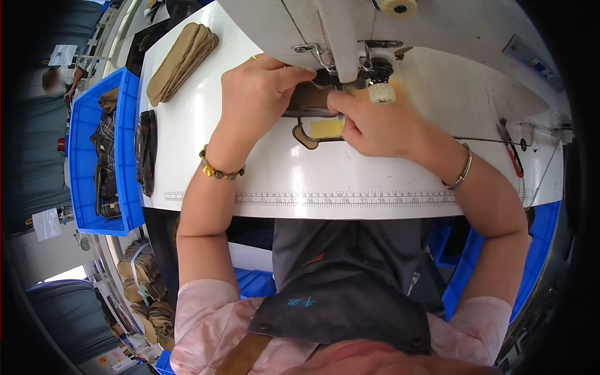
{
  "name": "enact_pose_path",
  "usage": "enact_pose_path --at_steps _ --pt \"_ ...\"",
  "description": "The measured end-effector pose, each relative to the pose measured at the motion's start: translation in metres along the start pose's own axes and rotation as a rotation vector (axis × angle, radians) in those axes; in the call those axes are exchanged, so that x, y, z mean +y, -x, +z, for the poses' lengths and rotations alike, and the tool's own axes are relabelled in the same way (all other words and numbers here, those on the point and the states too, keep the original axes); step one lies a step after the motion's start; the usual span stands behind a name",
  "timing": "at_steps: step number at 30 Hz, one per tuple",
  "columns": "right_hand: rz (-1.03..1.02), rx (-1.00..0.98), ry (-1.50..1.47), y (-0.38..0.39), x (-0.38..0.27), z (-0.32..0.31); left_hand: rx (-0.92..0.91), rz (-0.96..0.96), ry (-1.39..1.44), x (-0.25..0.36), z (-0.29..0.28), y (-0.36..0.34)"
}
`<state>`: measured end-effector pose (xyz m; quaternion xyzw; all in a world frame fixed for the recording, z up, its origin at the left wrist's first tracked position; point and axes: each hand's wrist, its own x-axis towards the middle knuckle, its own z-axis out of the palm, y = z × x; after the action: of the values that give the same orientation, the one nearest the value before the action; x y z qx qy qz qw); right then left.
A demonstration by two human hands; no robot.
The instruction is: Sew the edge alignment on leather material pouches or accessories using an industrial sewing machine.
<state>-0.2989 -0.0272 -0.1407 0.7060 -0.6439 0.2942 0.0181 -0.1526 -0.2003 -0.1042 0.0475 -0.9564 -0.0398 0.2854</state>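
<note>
Resting just under the sewing machine's (334, 44) needle end, the smooth brown piece (306, 103) has a hand at each side, maybe to help it lie straight. The left hand (262, 90) bends its thumb in; the right hand (381, 125) is curled up. I cannot tell if they pinch it. Tan sole-shaped pieces (181, 65) lie left of the machine, likely for easy reach.

Glossy white tabletop (187, 125), dark curtains (37, 165) — at left
</note>
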Motion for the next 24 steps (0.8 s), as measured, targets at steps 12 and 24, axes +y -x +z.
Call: enact_pose_path --at_steps 12,24 --pt "-0.277 0.192 0.167 0.006 -0.012 -0.003 -0.088 0.150 -0.217 0.031 -0.004 0.005" --pt "-0.377 0.159 0.152 0.000 -0.014 -0.003 1.029 0.541 0.637 0.103 -0.121 0.027"
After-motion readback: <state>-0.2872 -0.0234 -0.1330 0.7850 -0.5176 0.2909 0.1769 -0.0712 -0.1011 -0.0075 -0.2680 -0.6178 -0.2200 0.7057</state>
